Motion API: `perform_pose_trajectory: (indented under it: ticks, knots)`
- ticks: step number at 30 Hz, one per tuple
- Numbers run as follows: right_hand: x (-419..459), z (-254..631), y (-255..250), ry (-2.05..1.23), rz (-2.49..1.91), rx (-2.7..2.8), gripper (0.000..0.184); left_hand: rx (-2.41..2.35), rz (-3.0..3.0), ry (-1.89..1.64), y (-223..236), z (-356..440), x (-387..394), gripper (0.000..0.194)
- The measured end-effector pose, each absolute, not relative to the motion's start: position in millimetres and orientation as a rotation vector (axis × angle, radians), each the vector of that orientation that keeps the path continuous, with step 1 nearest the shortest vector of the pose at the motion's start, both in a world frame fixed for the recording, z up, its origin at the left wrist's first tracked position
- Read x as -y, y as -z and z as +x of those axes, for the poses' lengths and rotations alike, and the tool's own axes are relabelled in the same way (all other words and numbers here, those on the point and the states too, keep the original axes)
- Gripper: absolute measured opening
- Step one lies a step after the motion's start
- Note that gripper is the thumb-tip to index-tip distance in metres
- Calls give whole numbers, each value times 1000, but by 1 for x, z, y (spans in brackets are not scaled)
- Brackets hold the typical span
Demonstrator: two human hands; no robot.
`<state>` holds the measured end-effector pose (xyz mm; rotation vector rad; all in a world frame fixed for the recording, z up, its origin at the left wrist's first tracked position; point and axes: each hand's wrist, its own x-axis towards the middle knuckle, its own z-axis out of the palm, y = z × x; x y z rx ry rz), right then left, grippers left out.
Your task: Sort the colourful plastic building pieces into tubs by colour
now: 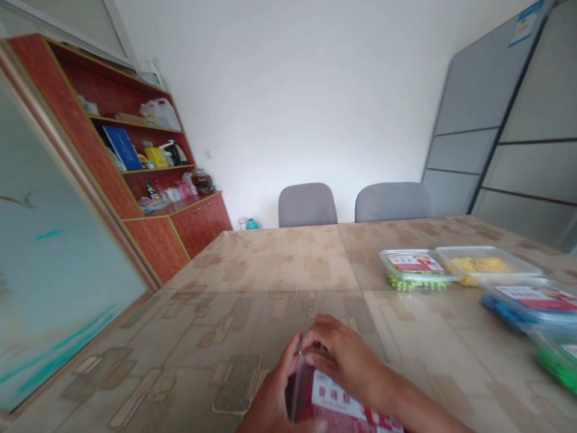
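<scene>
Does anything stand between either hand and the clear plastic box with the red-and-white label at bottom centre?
Nothing visible does: the left hand and right hand touch the box. Other clear plastic containers stand apart, rightward.

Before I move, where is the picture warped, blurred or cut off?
Head view: the shelf unit and grey cabinet look slanted and stretched; the green-filled box is soft and cropped at right; the held box runs off the bottom.

I face a far white wall (288,90), two grey chairs (307,205) before it, red cabinet (130,186) left, tall grey unit (480,114) right.
</scene>
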<state>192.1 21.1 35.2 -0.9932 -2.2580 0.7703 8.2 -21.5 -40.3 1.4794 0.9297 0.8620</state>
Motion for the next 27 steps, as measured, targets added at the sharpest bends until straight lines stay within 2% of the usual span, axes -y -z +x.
perform_pose_trajectory:
  ticks: [11,19,22,27]
  knots:
    - [-21,191,-38,-709,-823,2207,22,-810,1488,-816,11,12,22,101]
    - [-22,195,-38,-743,-840,2160,17,-676,1454,-762,-10,17,22,84]
    - [-25,198,-39,-769,-878,2214,19,-833,1526,-727,-6,14,25,71]
    - [-25,210,-47,-953,-928,2228,19,-1197,1689,-902,8,11,31,53]
